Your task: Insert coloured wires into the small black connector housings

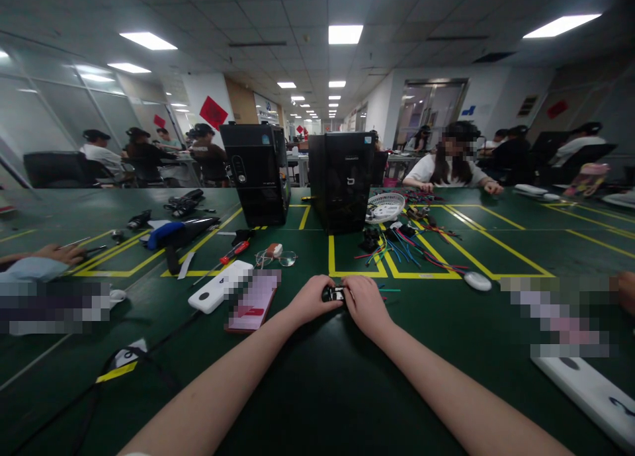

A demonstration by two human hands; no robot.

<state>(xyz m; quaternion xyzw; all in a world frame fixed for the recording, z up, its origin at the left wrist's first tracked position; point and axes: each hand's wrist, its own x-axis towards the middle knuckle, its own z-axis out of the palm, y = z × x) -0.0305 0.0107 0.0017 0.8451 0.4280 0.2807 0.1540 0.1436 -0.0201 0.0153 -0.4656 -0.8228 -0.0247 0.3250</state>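
My left hand (310,300) and my right hand (364,302) meet at the middle of the green table (317,376). Both are closed around a small black part (333,294) with a pale spot on it, held just above the table top. I cannot make out what the part is. A loose teal wire (389,289) lies just right of my right hand. A pink booklet (254,302) and a white power bank (219,286) lie to the left of my left hand.
Two black computer towers (258,173) (347,178) stand beyond my hands. Coloured wires (411,244), a white basket (385,206), a white mouse (477,281), glasses (276,257) and a red screwdriver (234,251) lie around. Another person's hand (59,252) rests at left; people sit behind.
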